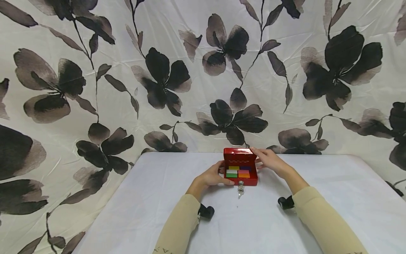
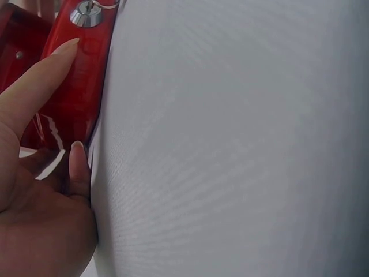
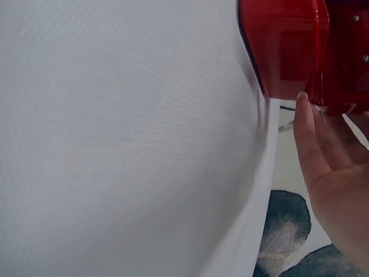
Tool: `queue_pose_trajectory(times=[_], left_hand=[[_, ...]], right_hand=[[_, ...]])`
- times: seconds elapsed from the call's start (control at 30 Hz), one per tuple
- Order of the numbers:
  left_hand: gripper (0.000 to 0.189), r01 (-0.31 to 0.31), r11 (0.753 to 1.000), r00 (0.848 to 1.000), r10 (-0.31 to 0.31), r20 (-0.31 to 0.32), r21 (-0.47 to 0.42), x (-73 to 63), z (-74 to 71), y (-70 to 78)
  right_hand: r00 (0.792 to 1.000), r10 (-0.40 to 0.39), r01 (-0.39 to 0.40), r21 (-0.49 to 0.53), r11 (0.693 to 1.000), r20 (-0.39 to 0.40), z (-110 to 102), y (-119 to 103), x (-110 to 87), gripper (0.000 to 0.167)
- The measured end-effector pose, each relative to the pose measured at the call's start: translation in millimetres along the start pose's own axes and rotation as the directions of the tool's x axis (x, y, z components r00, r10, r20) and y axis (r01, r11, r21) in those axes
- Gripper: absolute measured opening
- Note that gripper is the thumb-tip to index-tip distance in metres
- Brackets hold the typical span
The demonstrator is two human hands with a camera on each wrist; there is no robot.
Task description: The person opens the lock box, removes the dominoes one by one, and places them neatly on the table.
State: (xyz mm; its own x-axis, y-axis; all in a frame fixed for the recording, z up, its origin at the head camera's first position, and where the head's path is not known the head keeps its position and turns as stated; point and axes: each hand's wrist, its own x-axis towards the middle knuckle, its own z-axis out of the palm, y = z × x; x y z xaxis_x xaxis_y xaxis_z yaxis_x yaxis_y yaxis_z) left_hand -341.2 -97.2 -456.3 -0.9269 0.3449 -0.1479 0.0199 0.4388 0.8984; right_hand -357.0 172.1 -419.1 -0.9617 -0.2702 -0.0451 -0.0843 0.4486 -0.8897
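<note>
A small red metal cash box (image 1: 251, 181) stands at the far side of the table with its lid (image 1: 239, 151) raised. Inside lie several small coloured blocks (image 1: 244, 174) in yellow, blue, white, pink, green and orange. From the front lock (image 2: 86, 12) hangs a key (image 1: 240, 190). My left hand (image 1: 211, 175) grips the box's left front corner, thumb across the front and fingers at the side. At the right, my right hand (image 1: 271, 161) touches the lid's edge with fairly straight fingers; in the right wrist view some fingertips are hidden behind the lid.
A white cloth covers the table (image 1: 152, 183). Its far edge runs just behind the box, against a floral curtain (image 1: 177, 88). Black wrist devices (image 1: 207, 212) hang below both sleeves.
</note>
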Motion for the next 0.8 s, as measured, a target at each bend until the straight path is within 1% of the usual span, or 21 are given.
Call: queue_pose_trajectory(times=[0.2, 0.4, 0.63, 0.8], left_hand=[[0.092, -0.019, 1.0, 1.0, 0.019, 0.015, 0.005, 2.0, -0.4, -0.9], [0.092, -0.003, 1.0, 1.0, 0.002, 0.013, 0.012, 2.7, -0.9, -2.8], [0.092, 0.0, 1.0, 1.0, 0.0, 0.008, 0.003, 2.7, -1.1, -3.5], [0.092, -0.003, 1.0, 1.0, 0.003, 0.022, -0.024, 2.9, -1.8, -4.1]], right_hand=[[0.999, 0.034, -0.034, 0.014, 0.999, -0.014, -1.5, -2.4, 2.3, 0.088], [0.999, 0.048, -0.047, 0.047, 0.998, -0.016, -0.5, -1.8, 5.4, 0.09], [0.997, 0.061, -0.057, 0.089, 0.994, -0.044, 1.5, -1.8, 11.3, 0.09], [0.99, 0.117, -0.107, 0.114, 0.988, -0.083, 3.0, -2.1, 14.7, 0.097]])
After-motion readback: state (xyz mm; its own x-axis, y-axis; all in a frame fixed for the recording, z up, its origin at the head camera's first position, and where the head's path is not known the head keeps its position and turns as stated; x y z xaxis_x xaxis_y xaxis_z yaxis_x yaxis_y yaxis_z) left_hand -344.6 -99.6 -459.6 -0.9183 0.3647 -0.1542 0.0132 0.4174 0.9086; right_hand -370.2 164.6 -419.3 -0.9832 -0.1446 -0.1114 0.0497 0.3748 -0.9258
